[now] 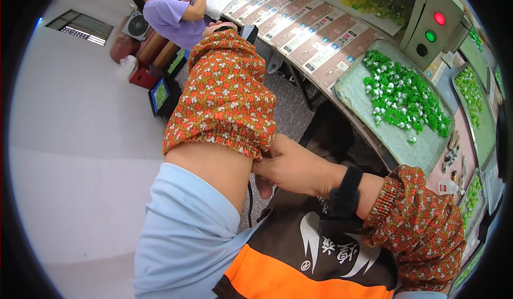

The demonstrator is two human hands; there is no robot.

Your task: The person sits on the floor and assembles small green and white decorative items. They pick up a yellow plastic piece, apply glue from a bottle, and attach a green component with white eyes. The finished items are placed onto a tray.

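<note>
My left arm stretches out in front of me, wearing a red and brown flowered sleeve cover [222,96] from the wrist to near the elbow. My left hand [218,26] shows only in small part past the cuff, and its fingers are mostly hidden. Beside that wrist is a dark boxy device [248,33]. Crossing my body, my right hand [291,165] is closed at the sleeve cover's elastic edge near the left elbow, pinching it. A black strap [344,192] circles my right wrist, above a matching sleeve cover [419,227].
On the right, a tray [368,109] of small green and white pieces [401,91] lies on a long table [315,40]. A machine box [435,26] with red and green buttons stands behind it. More trays [473,101] line the far right. A person in purple [173,18] works at the far left.
</note>
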